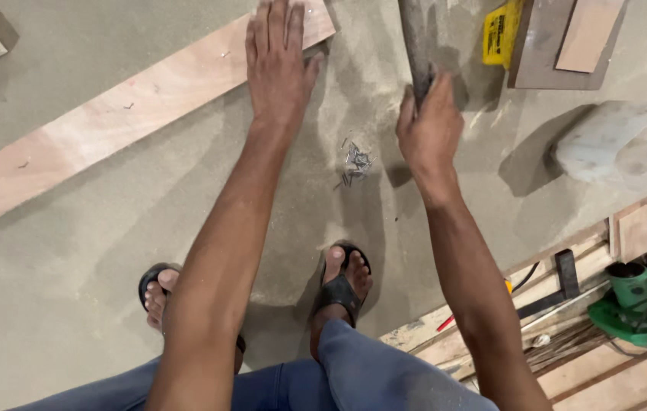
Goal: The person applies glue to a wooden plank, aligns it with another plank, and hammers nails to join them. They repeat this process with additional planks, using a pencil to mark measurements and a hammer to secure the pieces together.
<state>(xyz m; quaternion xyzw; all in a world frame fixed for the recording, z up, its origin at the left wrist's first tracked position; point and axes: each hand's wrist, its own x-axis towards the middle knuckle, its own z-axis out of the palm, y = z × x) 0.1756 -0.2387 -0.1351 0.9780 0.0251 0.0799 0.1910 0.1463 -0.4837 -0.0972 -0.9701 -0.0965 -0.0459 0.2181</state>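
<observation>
Handle (417, 46), grey and upright, clamped in right hand (431, 129) over dusty floor (110, 228). Left hand (278, 65) flat, fingers spread, pressing plywood strip (110, 125). Small nail pile (355, 161) between the hands. Green power tool (635, 304) well apart, lower right.

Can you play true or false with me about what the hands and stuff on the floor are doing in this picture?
1. The left hand lies flat on the long wooden board. True.
2. The right hand is empty. False: it grips a grey handle; the tool's head is out of view.
3. A small pile of nails lies on the floor between the two hands. True.
4. The person is barefoot. False: black sandals are on the feet.
5. A green power tool rests at the right, on wooden boards. True.
6. The nails sit on top of the long board. False: they lie on the dusty floor, apart from it.
</observation>
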